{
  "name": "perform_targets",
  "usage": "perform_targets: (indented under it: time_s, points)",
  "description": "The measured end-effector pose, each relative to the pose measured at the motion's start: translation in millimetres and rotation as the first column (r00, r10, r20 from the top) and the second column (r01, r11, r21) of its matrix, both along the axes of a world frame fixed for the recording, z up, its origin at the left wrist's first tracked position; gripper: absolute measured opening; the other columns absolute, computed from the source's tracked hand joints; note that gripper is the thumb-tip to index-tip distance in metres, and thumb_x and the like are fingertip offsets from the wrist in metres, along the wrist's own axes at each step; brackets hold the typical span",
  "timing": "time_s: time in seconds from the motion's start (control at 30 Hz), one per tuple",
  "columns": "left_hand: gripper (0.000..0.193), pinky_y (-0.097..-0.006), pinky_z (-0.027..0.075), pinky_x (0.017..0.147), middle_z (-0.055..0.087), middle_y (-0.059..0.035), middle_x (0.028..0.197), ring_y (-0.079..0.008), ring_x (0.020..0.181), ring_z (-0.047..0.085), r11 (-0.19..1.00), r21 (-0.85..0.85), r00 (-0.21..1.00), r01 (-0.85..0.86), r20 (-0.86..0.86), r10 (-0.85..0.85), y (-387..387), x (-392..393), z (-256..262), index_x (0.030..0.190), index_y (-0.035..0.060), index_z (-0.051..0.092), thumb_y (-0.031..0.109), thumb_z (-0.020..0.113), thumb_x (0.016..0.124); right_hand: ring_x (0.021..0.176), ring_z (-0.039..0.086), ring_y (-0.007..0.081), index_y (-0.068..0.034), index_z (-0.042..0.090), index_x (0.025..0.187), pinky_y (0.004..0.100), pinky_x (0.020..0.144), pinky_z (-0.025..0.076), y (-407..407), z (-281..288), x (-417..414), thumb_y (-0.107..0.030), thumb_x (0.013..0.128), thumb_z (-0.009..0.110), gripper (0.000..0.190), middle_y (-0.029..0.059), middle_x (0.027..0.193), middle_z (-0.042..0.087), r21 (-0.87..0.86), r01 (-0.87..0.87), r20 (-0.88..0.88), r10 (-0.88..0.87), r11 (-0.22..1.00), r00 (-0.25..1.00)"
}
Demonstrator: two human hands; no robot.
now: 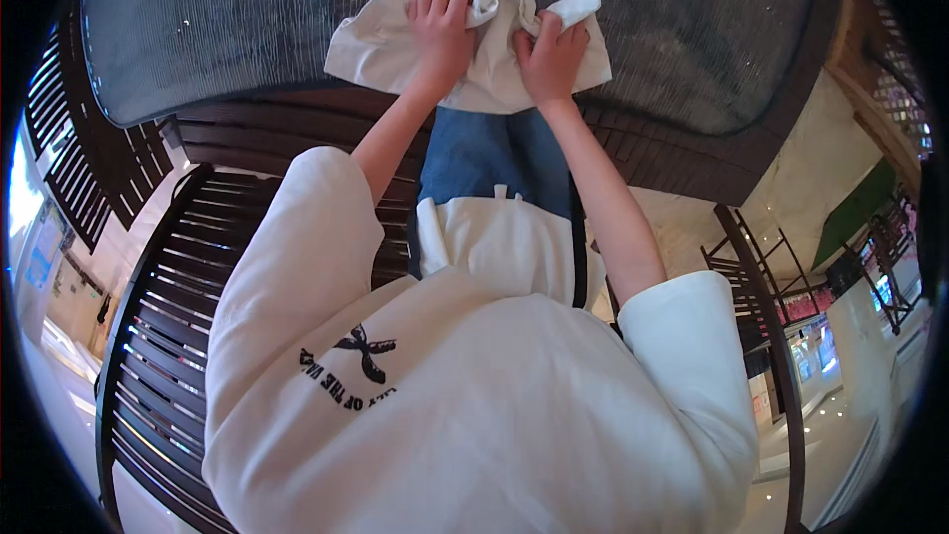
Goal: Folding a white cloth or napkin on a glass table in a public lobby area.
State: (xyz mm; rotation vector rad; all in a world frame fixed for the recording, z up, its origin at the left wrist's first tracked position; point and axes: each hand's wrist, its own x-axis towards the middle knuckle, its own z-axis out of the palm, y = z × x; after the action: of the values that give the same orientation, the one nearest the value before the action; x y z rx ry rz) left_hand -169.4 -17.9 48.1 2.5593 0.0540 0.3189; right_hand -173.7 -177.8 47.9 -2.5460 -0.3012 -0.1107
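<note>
Both my hands hold a cream fabric piece near the front edge of a dark, ribbed glass-like tabletop. My left hand grips the cloth left of its middle, fingers curled over the top edge. Right of the middle, my right hand pinches the same edge, where a whiter folded part stands up beside the fingers. Between the hands the fabric bunches into a raised loop. Its lower part hangs above my blue-clad lap. What lies under the cloth is hidden.
A dark slatted bench curves around at my left, with more slatted furniture beyond the table's left corner. Brown slatted woodwork shows under the tabletop. At the right are a dark slatted chair and a green panel.
</note>
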Motion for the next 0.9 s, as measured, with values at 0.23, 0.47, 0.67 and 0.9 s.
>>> perform_targets:
  time_s: [0.23, 0.47, 0.67, 0.9]
  points:
    - [0.03, -0.0406, 0.034, 0.076, 0.053, -0.0058, 0.083, -0.0277, 0.085, 0.049, 0.999, -0.014, 0.999, 0.033, 0.012, -0.033, 0.0, 5.5, 12.3, 0.084, 0.0104, 0.055, 0.003, 0.059, 0.055, 0.095, 0.048, 0.04, -0.008, 0.051, 0.101, 0.0495, 0.081, 0.035, 0.1, 4.2, -2.5, -0.021, 0.07, 0.072, 0.04, 0.018, 0.098, 0.054, 0.016, 0.116, -0.091, -0.114, 0.993, 0.989]
    - [0.024, -0.0391, 0.033, 0.082, 0.053, -0.0049, 0.08, -0.0259, 0.084, 0.051, 0.988, -0.149, 0.999, -0.034, 0.001, 0.035, -8.9, 20.7, 14.5, 0.08, 0.011, 0.057, 0.012, 0.063, 0.057, 0.087, 0.049, 0.0351, -0.009, 0.054, 0.09, 0.0453, 0.074, 0.034, 16.2, 11.6, 42.5, -0.021, 0.067, 0.067, 0.029, 0.0132, 0.085, 0.054, 0.027, 0.425, -0.091, -0.421, 0.905, 0.903]
    - [0.022, -0.0408, 0.033, 0.077, 0.051, -0.0067, 0.079, -0.0283, 0.08, 0.048, 0.94, 0.06, 0.936, -0.336, 0.134, 0.326, 22.2, 131.4, 7.7, 0.079, 0.0114, 0.054, 0.014, 0.061, 0.058, 0.082, 0.053, 0.0354, -0.009, 0.058, 0.09, 0.0475, 0.072, 0.038, 15.3, 4.6, 154.4, -0.023, 0.069, 0.065, 0.027, 0.0144, 0.08, 0.056, -0.063, 0.388, 0.061, -0.384, 0.92, 0.921]
    - [0.019, -0.0436, 0.035, 0.088, 0.059, -0.0116, 0.087, -0.031, 0.093, 0.052, 0.958, 0.033, 0.951, -0.285, 0.136, 0.279, 36.5, 272.4, 2.8, 0.085, 0.0055, 0.056, 0.009, 0.055, 0.067, 0.082, 0.053, 0.0397, -0.007, 0.053, 0.087, 0.0528, 0.073, 0.038, 43.4, -9.1, 308.5, -0.02, 0.07, 0.062, 0.023, 0.02, 0.084, 0.056, -0.006, 0.334, 0.31, -0.316, 0.942, 0.897]
